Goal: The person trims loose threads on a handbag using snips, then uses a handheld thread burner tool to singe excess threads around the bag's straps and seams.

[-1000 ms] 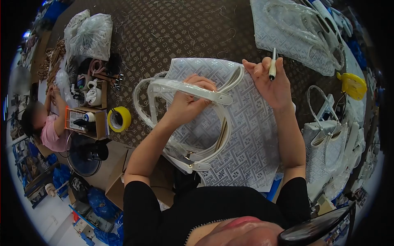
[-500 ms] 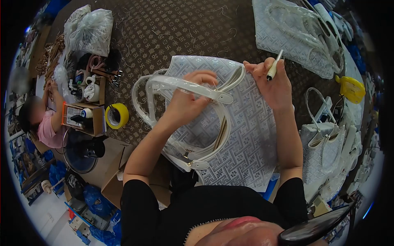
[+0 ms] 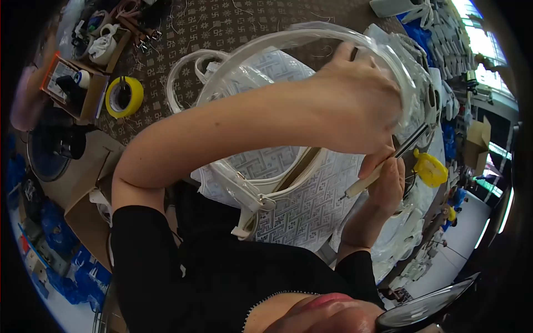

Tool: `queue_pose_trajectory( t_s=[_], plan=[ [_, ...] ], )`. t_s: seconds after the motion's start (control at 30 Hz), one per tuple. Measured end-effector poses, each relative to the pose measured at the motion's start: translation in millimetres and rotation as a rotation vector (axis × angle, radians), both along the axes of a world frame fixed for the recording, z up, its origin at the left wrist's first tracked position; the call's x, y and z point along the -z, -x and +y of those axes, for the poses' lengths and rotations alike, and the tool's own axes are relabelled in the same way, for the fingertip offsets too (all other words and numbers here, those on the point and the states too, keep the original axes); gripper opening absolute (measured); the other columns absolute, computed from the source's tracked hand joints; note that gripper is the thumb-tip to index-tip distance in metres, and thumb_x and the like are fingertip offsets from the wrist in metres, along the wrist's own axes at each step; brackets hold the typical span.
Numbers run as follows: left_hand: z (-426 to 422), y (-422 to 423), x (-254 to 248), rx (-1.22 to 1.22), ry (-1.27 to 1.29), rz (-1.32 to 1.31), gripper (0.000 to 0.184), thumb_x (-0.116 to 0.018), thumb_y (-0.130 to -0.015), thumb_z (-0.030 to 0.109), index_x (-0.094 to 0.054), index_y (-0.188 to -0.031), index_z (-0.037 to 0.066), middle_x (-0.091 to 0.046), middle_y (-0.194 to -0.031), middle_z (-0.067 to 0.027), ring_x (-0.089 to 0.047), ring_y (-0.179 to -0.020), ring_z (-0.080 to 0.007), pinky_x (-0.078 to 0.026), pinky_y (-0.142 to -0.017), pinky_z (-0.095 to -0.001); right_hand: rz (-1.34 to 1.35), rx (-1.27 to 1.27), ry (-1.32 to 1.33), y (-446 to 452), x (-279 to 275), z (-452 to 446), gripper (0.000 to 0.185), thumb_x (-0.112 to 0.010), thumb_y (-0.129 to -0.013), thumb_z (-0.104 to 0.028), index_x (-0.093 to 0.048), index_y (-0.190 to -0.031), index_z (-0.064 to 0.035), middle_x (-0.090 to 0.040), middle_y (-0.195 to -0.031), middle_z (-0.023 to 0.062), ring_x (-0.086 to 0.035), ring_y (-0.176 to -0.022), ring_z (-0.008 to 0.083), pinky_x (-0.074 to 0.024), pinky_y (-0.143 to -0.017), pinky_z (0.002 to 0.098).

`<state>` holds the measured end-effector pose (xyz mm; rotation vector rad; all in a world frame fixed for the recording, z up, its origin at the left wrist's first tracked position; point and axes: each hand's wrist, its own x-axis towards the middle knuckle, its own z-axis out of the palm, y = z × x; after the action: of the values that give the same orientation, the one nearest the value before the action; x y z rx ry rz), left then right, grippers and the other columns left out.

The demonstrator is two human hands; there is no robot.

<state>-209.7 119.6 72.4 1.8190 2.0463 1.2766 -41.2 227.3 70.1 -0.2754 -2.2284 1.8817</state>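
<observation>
Left hand (image 3: 355, 105) had crossed rightward, grip unclear | plastic-wrapped handle (image 3: 300, 34) had risen | right hand (image 3: 386, 191) held pen-like tool (image 3: 361, 186) | handbag (image 3: 300, 213) lay below | work seemingly moved off strap end

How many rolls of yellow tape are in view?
1. The yellow tape is on the patterned table, just right of the cardboard box. More could be hidden behind the left arm or the bag.
</observation>
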Motion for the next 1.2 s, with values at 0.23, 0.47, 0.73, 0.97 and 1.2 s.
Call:
queue_pose_trajectory(
  t_s=[0.23,0.47,0.73,0.97,1.2],
  plan=[
    [0.5,17.9,-20.1,0.244,0.408,-0.399,0.021,-0.049,-0.076,0.009,-0.066,-0.085,0.003,-0.064,-0.089,-0.0142,-0.062,-0.082,-0.0267,-0.045,-0.082,-0.0360,0.144,0.136,0.203,5.2,12.0,8.6,0.049,-0.032,-0.094,-0.043,-0.047,-0.058,-0.0131,-0.047,-0.071,0.0015,-0.039,-0.077,0.0196,-0.0299,-0.076,0.0345],
    [-5.3,22.3,68.3,0.306,0.391,-0.937,0.029,-0.052,-0.087,0.016,-0.060,-0.110,0.000,-0.064,-0.097,-0.0083,-0.059,-0.092,-0.0130,-0.046,-0.079,-0.0268,0.283,-0.141,0.576,9.9,18.7,32.2,0.052,-0.038,-0.092,-0.050,-0.040,-0.047,-0.0242,-0.043,-0.065,-0.0060,-0.026,-0.074,0.0144,-0.0211,-0.067,0.0304],
    [-1.3,12.5,76.7,0.345,0.175,-0.778,0.023,-0.061,-0.080,0.017,-0.066,-0.100,0.005,-0.064,-0.094,-0.0058,-0.060,-0.086,-0.0159,-0.047,-0.078,-0.0286,0.257,-0.136,0.580,13.0,18.5,34.2,0.052,-0.041,-0.091,-0.050,-0.043,-0.045,-0.0248,-0.049,-0.063,-0.0076,-0.026,-0.074,0.0126,-0.0207,-0.066,0.0298],
    [4.6,2.9,84.0,0.240,-0.030,-0.509,0.013,-0.065,-0.075,0.014,-0.068,-0.086,0.007,-0.063,-0.081,-0.0051,-0.059,-0.082,-0.0194,-0.047,-0.074,-0.0319,0.256,-0.150,0.574,13.5,18.5,32.9,0.054,-0.040,-0.091,-0.050,-0.046,-0.045,-0.0247,-0.051,-0.066,-0.0077,-0.027,-0.076,0.0125,-0.0213,-0.067,0.0299],
    [9.3,-1.6,86.0,0.215,-0.002,-0.448,0.008,-0.063,-0.074,0.012,-0.066,-0.078,0.006,-0.063,-0.078,-0.0044,-0.059,-0.081,-0.0197,-0.046,-0.075,-0.0331,0.267,-0.165,0.573,14.2,19.0,31.7,0.053,-0.041,-0.091,-0.050,-0.048,-0.045,-0.0244,-0.052,-0.067,-0.0077,-0.027,-0.076,0.0125,-0.0212,-0.068,0.0303]
  ],
)
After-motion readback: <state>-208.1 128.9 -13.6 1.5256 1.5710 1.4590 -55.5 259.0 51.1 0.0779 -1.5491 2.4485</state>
